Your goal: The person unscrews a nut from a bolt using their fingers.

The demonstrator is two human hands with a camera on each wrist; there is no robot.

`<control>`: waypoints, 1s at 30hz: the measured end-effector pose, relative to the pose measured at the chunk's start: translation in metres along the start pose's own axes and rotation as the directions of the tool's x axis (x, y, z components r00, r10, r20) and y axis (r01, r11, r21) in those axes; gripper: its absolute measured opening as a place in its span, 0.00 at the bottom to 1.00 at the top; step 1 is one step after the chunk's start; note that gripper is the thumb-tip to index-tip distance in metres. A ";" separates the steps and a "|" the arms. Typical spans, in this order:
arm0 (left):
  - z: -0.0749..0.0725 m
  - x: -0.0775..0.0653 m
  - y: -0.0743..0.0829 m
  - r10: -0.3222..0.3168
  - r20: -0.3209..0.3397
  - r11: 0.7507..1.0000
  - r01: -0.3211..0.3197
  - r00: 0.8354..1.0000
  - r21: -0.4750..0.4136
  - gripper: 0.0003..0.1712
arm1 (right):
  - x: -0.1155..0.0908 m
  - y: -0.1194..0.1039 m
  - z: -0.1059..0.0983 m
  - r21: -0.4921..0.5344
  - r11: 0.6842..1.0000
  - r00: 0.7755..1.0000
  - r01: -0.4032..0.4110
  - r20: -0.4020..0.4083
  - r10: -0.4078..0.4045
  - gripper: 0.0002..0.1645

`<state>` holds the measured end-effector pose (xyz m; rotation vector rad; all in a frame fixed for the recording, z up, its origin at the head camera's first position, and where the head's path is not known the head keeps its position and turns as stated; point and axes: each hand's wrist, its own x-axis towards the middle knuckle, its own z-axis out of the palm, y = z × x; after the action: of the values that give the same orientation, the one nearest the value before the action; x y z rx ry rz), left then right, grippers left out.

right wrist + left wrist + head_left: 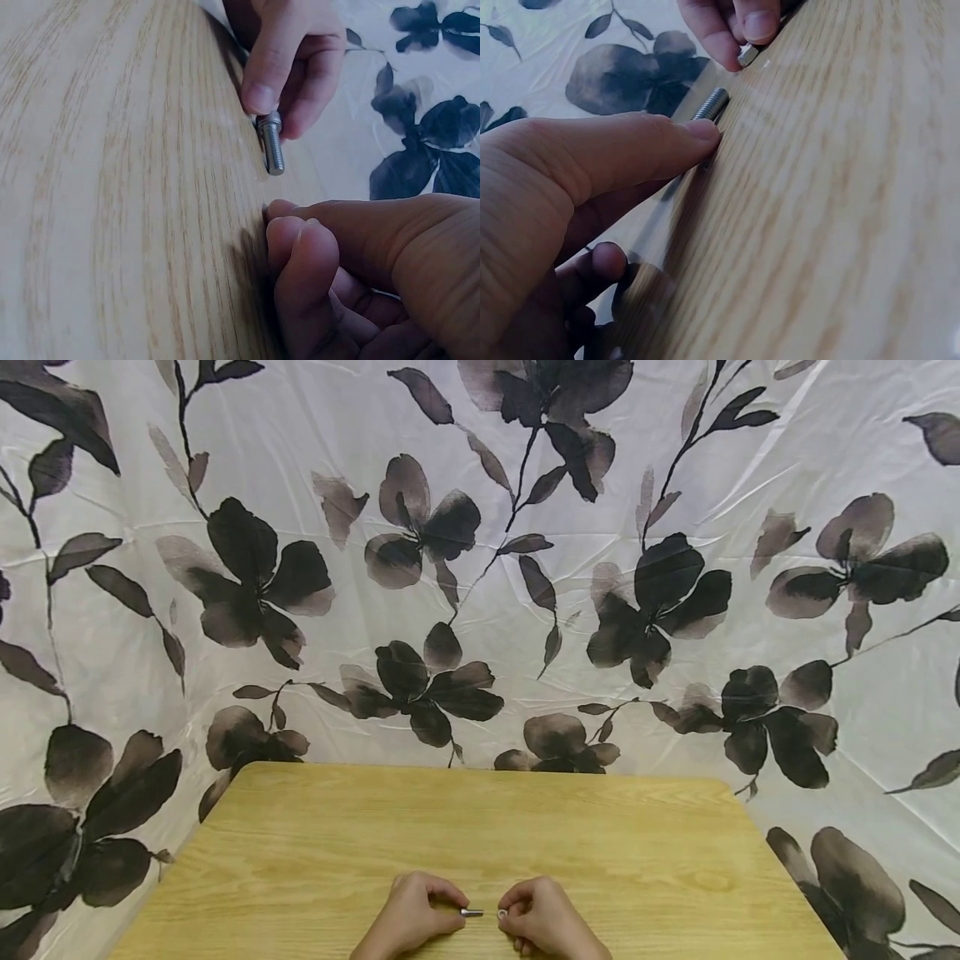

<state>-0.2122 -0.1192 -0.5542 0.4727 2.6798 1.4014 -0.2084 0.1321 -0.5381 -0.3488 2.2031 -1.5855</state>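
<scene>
Between thumb and fingers my left hand (417,910) pinches a silver bolt (472,912) by its head end. The threaded shank points right, toward the other hand; its threads show clearly in the right wrist view, where the bolt (273,146) sticks out past the fingertips. My right hand (550,917) pinches a small silver nut (502,913) at its fingertips, its hole visible in the head view. In the left wrist view the nut (747,55) shows as a faceted edge. A short gap separates bolt tip and nut. Both hands are low over the table, near its front.
The yellow wood-grain table (480,818) spreads out beyond and beside the hands. Behind it and along its sides hangs a pale cloth (300,468) printed with dark flowers.
</scene>
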 end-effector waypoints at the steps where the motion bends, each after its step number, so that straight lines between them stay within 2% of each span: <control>1: 0.000 0.000 0.000 -0.001 -0.001 1.000 0.001 1.000 -0.002 0.09 | 0.001 0.000 0.000 0.001 1.000 1.000 0.000 0.001 0.000 0.04; 8: -0.001 0.002 0.001 -0.012 0.010 1.000 0.012 1.000 -0.024 0.09 | 0.002 0.000 0.000 0.006 1.000 1.000 -0.002 -0.016 0.002 0.04; 20: -0.001 -0.002 0.000 -0.014 0.010 1.000 0.014 1.000 -0.018 0.10 | 0.004 0.001 -0.002 -0.009 1.000 1.000 0.021 0.021 -0.021 0.05; 25: -0.004 0.001 0.001 0.002 0.026 1.000 -0.002 1.000 -0.007 0.12 | 0.005 0.002 -0.003 0.003 0.999 0.999 0.036 0.020 -0.036 0.05; 30: -0.010 0.005 0.001 0.004 0.081 1.000 -0.001 0.997 -0.030 0.15 | 0.007 0.001 -0.005 -0.016 0.999 0.999 0.050 0.018 -0.049 0.06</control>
<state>-0.2195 -0.1253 -0.5474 0.5188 2.5914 1.3902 -0.2166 0.1341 -0.5384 -0.4235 2.2111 -1.5849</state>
